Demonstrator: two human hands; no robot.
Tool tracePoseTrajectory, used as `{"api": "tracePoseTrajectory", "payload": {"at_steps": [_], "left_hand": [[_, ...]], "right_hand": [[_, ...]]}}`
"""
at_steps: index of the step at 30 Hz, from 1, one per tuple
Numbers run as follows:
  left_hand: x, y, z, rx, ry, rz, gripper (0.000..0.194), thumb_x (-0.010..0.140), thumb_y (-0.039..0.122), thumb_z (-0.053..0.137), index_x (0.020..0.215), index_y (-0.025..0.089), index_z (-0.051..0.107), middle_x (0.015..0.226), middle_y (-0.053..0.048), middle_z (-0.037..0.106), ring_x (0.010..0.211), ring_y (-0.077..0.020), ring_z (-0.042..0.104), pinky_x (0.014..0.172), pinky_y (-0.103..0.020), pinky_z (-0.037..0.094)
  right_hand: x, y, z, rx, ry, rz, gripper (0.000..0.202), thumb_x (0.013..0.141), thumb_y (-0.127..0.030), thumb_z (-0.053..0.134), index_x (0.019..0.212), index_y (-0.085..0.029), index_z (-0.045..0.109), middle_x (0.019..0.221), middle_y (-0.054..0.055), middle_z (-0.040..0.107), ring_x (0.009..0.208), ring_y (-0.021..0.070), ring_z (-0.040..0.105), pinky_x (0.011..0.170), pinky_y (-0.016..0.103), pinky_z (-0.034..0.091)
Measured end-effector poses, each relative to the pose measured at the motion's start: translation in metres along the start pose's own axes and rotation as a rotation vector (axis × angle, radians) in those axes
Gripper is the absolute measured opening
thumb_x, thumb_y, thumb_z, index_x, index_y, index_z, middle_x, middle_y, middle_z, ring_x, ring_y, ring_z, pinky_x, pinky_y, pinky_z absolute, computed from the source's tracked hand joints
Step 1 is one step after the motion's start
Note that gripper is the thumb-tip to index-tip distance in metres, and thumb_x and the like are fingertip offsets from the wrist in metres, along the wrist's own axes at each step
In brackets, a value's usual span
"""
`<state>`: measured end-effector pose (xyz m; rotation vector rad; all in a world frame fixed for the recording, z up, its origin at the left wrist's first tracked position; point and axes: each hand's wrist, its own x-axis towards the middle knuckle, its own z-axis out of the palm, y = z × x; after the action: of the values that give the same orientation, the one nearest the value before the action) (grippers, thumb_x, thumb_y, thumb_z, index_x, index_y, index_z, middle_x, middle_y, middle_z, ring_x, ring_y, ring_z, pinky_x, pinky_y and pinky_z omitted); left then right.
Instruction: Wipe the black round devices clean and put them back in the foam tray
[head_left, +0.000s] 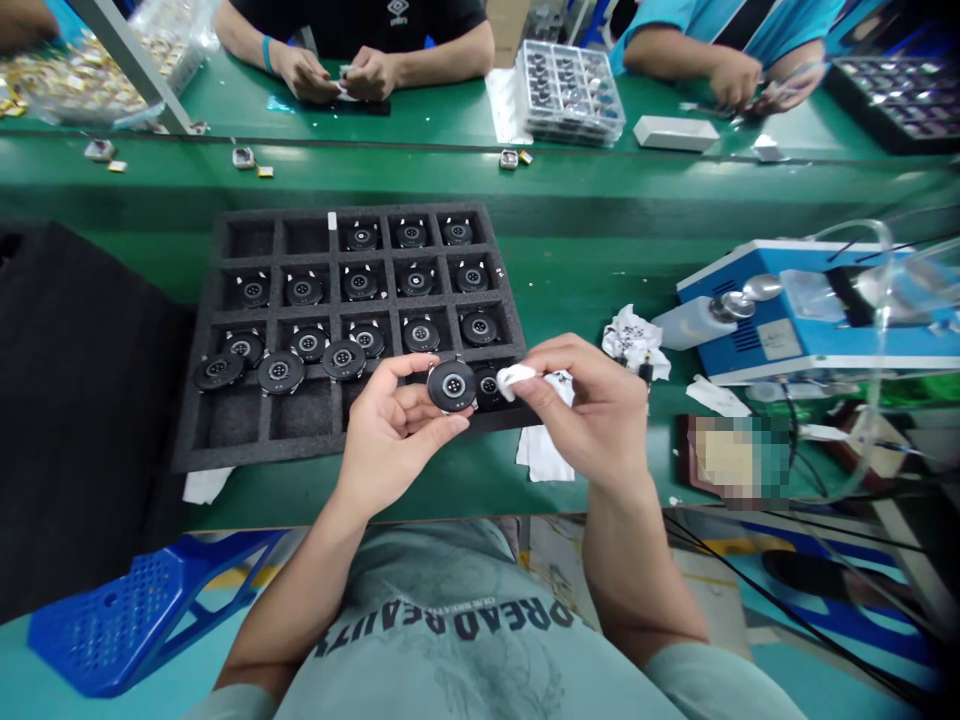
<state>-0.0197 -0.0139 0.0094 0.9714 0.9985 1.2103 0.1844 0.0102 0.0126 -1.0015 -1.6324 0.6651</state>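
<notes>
My left hand (394,425) grips a round black watch case (451,386) by its edge, the sensor side facing up. Between the thumb and fingers of my right hand (592,405) is a crumpled white wipe (516,380), just right of the case and apart from it. Both hands are over the front right part of a black foam tray (225,450). Similar watch cases (281,373) lie in many of its compartments; several in the front rows rest across the dividers. One more case (489,388) sits in the tray behind the wipe, partly hidden.
A white cloth (546,450) lies under my right hand, with crumpled, stained tissue (636,340) beyond. To the right stand a dispenser bottle (694,322) and a blue machine (795,310) with tubes. Black foam (75,400) is stacked left. Two co-workers' hands (367,75) work across the bench.
</notes>
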Motion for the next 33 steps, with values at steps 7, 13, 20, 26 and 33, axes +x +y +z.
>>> {"api": "tracePoseTrajectory", "payload": {"at_steps": [7, 13, 20, 26, 33], "left_hand": [[0.000, 0.000, 0.001, 0.019, 0.004, -0.008, 0.053, 0.072, 0.017, 0.090, 0.114, 0.020, 0.059, 0.094, -0.002, 0.083, 0.087, -0.0189, 0.082, 0.086, -0.030, 0.066], [-0.001, 0.004, 0.001, -0.004, -0.009, -0.021, 0.052, 0.073, 0.017, 0.090, 0.115, 0.020, 0.059, 0.095, -0.003, 0.084, 0.088, -0.0208, 0.083, 0.088, -0.030, 0.067], [0.001, 0.001, -0.001, -0.035, -0.019, -0.006, 0.053, 0.073, 0.016, 0.090, 0.116, 0.020, 0.059, 0.096, -0.003, 0.084, 0.089, -0.0215, 0.083, 0.087, -0.029, 0.067], [0.002, 0.001, 0.002, 0.006, 0.000, -0.023, 0.055, 0.071, 0.016, 0.091, 0.117, 0.020, 0.060, 0.093, -0.002, 0.084, 0.083, -0.0176, 0.082, 0.084, -0.027, 0.067], [0.000, 0.000, 0.004, 0.081, 0.027, 0.003, 0.052, 0.070, 0.015, 0.089, 0.113, 0.019, 0.060, 0.087, -0.001, 0.082, 0.080, -0.0172, 0.081, 0.081, -0.028, 0.066]], "right_hand": [[0.021, 0.002, 0.021, -0.356, -0.134, -0.260, 0.013, 0.100, -0.019, 0.063, 0.091, -0.025, 0.071, 0.089, 0.003, 0.072, 0.084, 0.0213, 0.062, 0.077, 0.040, 0.048], [0.035, 0.018, 0.018, -0.499, -0.016, -0.213, 0.011, 0.098, -0.023, 0.064, 0.088, -0.026, 0.068, 0.088, 0.002, 0.071, 0.086, 0.0220, 0.062, 0.079, 0.040, 0.048], [0.027, 0.021, -0.009, -0.366, 0.116, -0.108, 0.012, 0.094, -0.022, 0.069, 0.083, -0.024, 0.065, 0.079, 0.000, 0.066, 0.075, 0.0181, 0.061, 0.072, 0.035, 0.049], [0.012, -0.006, 0.000, -0.285, -0.164, -0.225, 0.008, 0.097, -0.021, 0.068, 0.091, -0.026, 0.071, 0.087, 0.002, 0.073, 0.084, 0.0199, 0.066, 0.077, 0.038, 0.051], [0.021, 0.005, 0.028, -0.446, -0.125, -0.234, 0.017, 0.103, -0.025, 0.059, 0.092, -0.024, 0.072, 0.091, 0.005, 0.073, 0.087, 0.0221, 0.063, 0.079, 0.040, 0.048]]}}
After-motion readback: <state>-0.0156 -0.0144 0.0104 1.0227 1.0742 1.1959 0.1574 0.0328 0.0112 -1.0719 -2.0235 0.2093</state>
